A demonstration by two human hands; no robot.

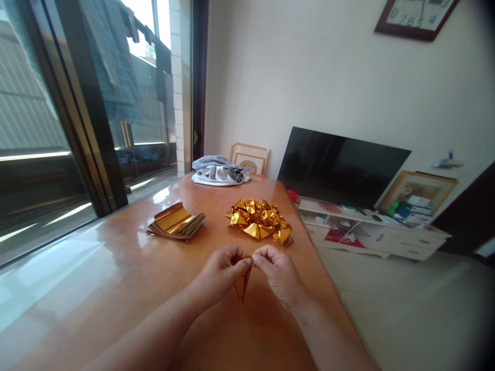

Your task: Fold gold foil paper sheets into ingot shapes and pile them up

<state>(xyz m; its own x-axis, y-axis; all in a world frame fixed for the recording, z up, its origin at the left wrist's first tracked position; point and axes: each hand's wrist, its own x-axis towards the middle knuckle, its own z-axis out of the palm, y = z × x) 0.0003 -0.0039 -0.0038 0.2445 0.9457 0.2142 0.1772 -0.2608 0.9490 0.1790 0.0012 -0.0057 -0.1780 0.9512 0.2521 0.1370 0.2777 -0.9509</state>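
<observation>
Both hands — left hand (218, 270) and right hand (279, 273) — pinch one folded gold paper (243, 285), fingers closed on its top edge, above bare tabletop (116, 278); gold pile (260, 220) lies beyond.

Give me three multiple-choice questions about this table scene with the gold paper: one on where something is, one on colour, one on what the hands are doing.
1. Where does the flat stack of gold foil sheets lie?
A. Left of the heap of folded gold foil pieces
B. On the white TV cabinet
C. Under the grey bundle of cloth

2. What colour is the shiny wooden table?
A. White
B. Orange-brown
C. Black

3. What holds the small folded gold foil piece?
A. Left hand only
B. Nothing; it lies flat
C. Both hands, left and right hand

Answers: 1 A, the stack sits left of the heap on the table. 2 B, its glossy top is orange-brown. 3 C, fingers of both hands pinch its top edge.
</observation>
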